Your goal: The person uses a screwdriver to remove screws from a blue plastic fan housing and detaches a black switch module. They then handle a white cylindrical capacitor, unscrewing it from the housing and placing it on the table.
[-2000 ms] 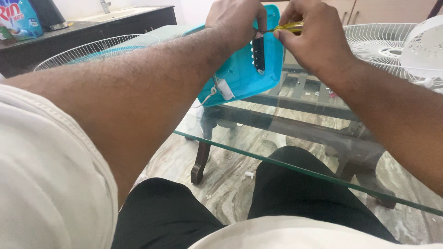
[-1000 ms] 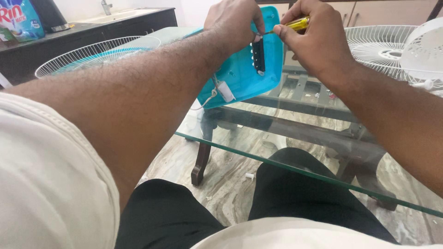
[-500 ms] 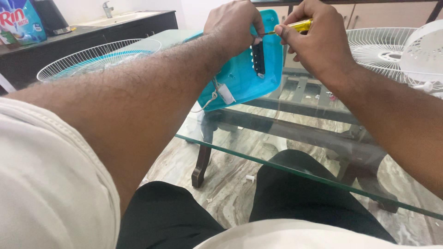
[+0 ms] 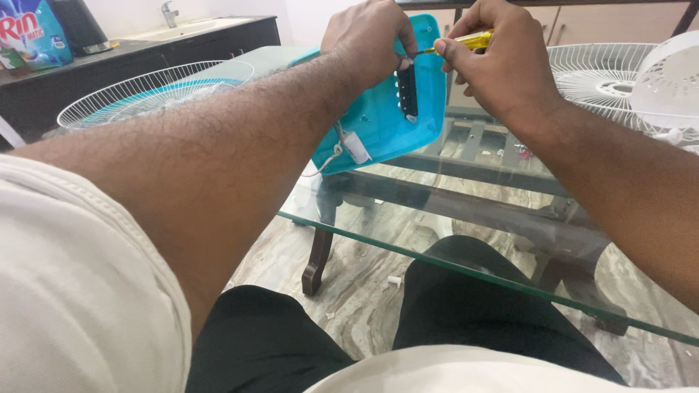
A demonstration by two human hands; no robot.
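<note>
Glass forms the worktop [image 4: 437, 240], a clear sheet through which the marbled grey-brown floor [image 4: 364, 291] and a dark wooden frame [image 4: 451, 200] show below the hands. Beyond the left arm a dark counter [image 4: 145, 54] runs along the far wall, with a pale sink and tap at its far end. To the left of the hands a white wire fan guard [image 4: 145, 98] lies flat on the worktop over a turquoise part. To the right of the hands a second white guard [image 4: 604, 73] and a white fan housing [image 4: 670, 84] rest on the glass.

Between the hands, a turquoise plastic panel [image 4: 378, 124] stands tilted, its lower edge near the worktop. A black switch strip [image 4: 408, 91] sits on its face, and a small white component [image 4: 357, 148] with wires hangs lower down. Left hand [image 4: 368, 40] is closed over the panel's upper edge, fingers against the strip. Right hand [image 4: 502, 62] is closed around a yellow-handled screwdriver [image 4: 470, 41], its shaft pointing at the top of the strip.
</note>
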